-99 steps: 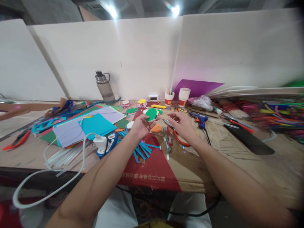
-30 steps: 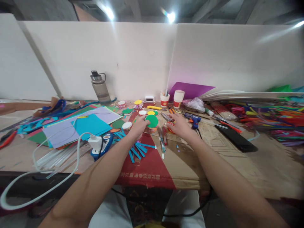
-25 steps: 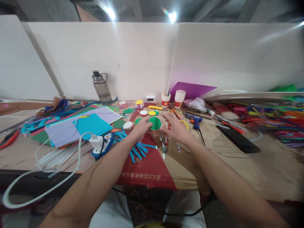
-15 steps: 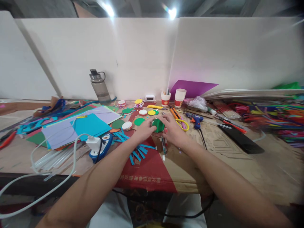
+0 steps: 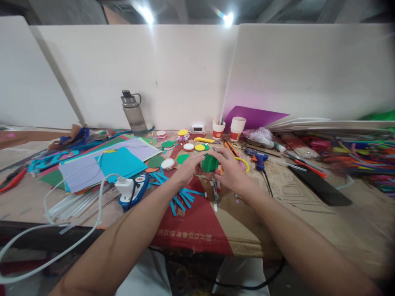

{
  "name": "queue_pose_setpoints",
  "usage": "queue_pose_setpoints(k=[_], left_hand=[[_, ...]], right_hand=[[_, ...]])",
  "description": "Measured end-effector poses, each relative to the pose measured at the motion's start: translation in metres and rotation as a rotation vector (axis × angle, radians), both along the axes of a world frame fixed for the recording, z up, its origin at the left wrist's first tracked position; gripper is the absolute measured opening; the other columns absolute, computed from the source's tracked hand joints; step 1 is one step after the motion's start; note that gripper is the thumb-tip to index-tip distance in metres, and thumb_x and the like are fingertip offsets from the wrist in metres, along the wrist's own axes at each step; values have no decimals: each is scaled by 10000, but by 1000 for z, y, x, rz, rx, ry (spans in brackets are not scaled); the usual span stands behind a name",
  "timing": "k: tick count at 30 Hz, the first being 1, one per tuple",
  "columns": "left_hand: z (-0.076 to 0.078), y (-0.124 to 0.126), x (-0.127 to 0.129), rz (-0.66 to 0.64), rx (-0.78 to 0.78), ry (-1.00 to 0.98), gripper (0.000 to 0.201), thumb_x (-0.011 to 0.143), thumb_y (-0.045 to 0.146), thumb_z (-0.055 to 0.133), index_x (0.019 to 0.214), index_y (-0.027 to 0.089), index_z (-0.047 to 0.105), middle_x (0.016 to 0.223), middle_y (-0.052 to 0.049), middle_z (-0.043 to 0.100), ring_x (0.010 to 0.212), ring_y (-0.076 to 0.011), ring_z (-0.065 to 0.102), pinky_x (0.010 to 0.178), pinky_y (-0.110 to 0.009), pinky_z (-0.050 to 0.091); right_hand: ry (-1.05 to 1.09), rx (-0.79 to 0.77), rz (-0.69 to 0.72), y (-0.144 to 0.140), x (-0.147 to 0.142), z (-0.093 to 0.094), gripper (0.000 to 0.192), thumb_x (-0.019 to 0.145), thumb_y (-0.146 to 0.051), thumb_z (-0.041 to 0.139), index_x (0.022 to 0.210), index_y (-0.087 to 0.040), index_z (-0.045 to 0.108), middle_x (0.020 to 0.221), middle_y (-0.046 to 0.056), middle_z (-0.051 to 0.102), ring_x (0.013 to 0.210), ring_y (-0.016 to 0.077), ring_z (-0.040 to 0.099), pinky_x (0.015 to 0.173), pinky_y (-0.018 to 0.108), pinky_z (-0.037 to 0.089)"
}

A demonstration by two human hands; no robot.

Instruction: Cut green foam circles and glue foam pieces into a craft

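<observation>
Both my hands meet at the middle of the table around a round green foam disc (image 5: 210, 163). My left hand (image 5: 187, 169) grips its left edge and my right hand (image 5: 228, 166) grips its right edge; the disc looks bent between them. Just beyond lie a flat green disc (image 5: 183, 158), a white cap (image 5: 168, 163) and a yellow-topped disc (image 5: 200, 147). Blue paper strips (image 5: 182, 197) fan out under my left wrist. Yellow-handled scissors (image 5: 242, 163) lie right of my right hand.
Coloured paper sheets (image 5: 114, 160) cover the left side, with a white plug and cable (image 5: 125, 186) in front. A water bottle (image 5: 135, 112) and two paper cups (image 5: 238, 128) stand at the white back wall. A blue glue gun (image 5: 258, 156), black phone (image 5: 319, 187) and pipe cleaners (image 5: 354, 154) lie right.
My left hand carried the green disc down to the table. My right hand came over from the scissors, and both hands closed on the disc, bending it.
</observation>
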State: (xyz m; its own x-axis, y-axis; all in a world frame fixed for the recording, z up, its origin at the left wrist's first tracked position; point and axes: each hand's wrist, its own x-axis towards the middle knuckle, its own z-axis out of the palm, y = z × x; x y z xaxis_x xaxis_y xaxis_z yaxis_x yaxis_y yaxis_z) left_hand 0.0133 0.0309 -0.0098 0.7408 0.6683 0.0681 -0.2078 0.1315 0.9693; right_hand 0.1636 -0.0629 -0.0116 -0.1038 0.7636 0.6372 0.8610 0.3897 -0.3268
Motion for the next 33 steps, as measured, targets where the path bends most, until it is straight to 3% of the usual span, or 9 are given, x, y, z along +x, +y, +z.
queue_pose_setpoints(k=[4, 15, 33], left_hand=[[3, 0, 0, -76, -121, -26, 393, 846, 381, 595, 1186, 193, 655, 1065, -93, 707, 869, -220, 666, 642, -298, 546], [-9, 3, 5, -154, -272, -125, 383, 881, 442, 594, 1161, 181, 612, 1043, -94, 703, 825, -186, 666, 645, -270, 499], [-10, -1, 6, -114, -339, -113, 309, 890, 389, 593, 1101, 170, 650, 1034, -73, 696, 698, -126, 587, 589, -250, 454]], right_hand=[[45, -19, -7, -1, 0, 2, 613, 753, -142, 680, 1328, -246, 494, 1284, 124, 496, 1263, 271, 471, 1070, 468, 411], [76, 12, -58, -3, -4, 3, 594, 745, -159, 670, 1310, -247, 508, 1303, 128, 489, 1260, 288, 464, 1064, 499, 407], [87, 12, -97, -3, -4, 3, 465, 765, -141, 649, 1208, -245, 557, 1241, 115, 524, 1222, 282, 486, 1044, 500, 417]])
